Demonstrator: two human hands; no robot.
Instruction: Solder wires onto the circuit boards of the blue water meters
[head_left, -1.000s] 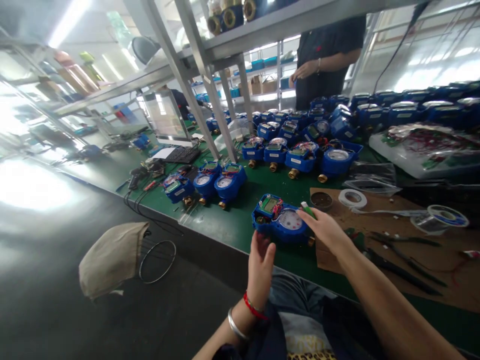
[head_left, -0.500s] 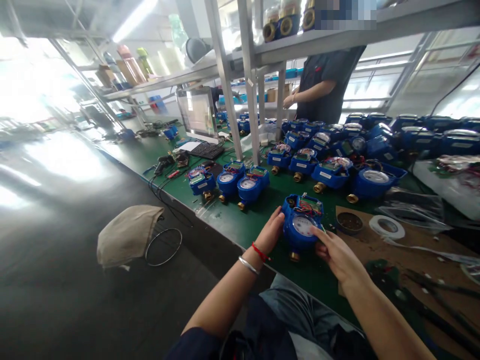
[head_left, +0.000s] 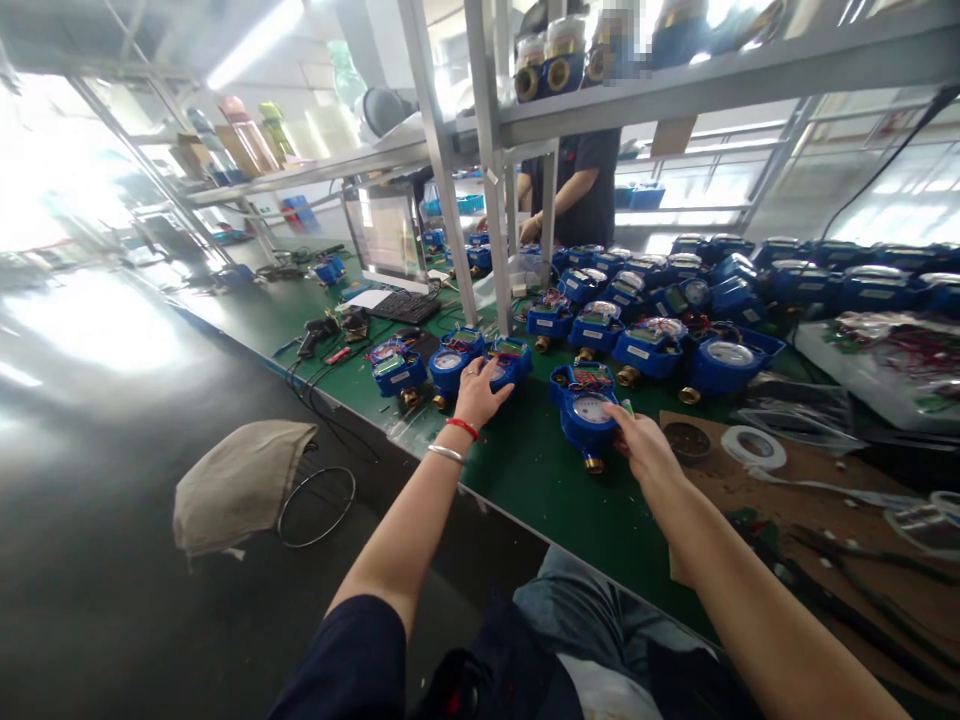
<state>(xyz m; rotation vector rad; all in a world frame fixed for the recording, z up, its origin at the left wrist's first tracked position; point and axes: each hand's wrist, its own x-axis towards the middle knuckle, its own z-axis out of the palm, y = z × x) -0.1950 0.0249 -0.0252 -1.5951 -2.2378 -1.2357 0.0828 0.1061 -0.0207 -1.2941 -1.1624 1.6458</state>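
Observation:
A blue water meter (head_left: 579, 432) with a round white dial, bare wiring at its back and a brass fitting at its front sits on the green bench in front of me. My right hand (head_left: 637, 436) grips its right side, one finger over the dial's edge. Farther left, my left hand (head_left: 482, 397) reaches over another water meter (head_left: 519, 370), its fingers spread and partly covering that dial. Whether they touch it I cannot tell. Beside it stand two more, a blue meter (head_left: 448, 370) with its dial showing and a blue meter (head_left: 399, 375) with a green board.
Rows of blue meters (head_left: 649, 350) fill the bench's back right. A tape roll (head_left: 754, 448) lies on brown cardboard at right. Metal shelf posts (head_left: 491, 200) rise behind the meters, near a monitor (head_left: 384, 235). Across the bench stands a person (head_left: 585, 190). A stool (head_left: 240, 490) is at left.
My left hand has let go of the meter in front and moved left to the row of three. The held meter has shifted slightly away from me, my right hand still on it.

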